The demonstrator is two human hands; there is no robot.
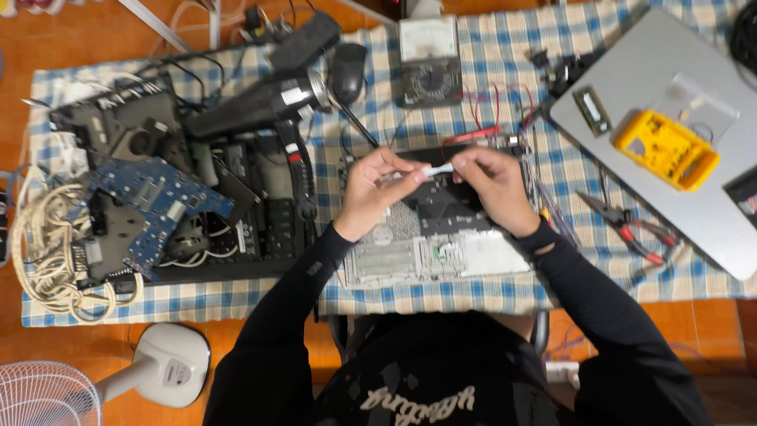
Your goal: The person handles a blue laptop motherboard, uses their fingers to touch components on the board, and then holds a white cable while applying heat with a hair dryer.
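Both hands (430, 189) pinch what looks like a small white strip (438, 169) above laptop chassis (441, 256).

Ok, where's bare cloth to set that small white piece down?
Both hands, left hand and right hand, hold the small white piece over the opened laptop base. Bare checked cloth lies between the meter and the silver laptop, and by the pliers. The left side is crowded: hair dryer, blue circuit board, cables.
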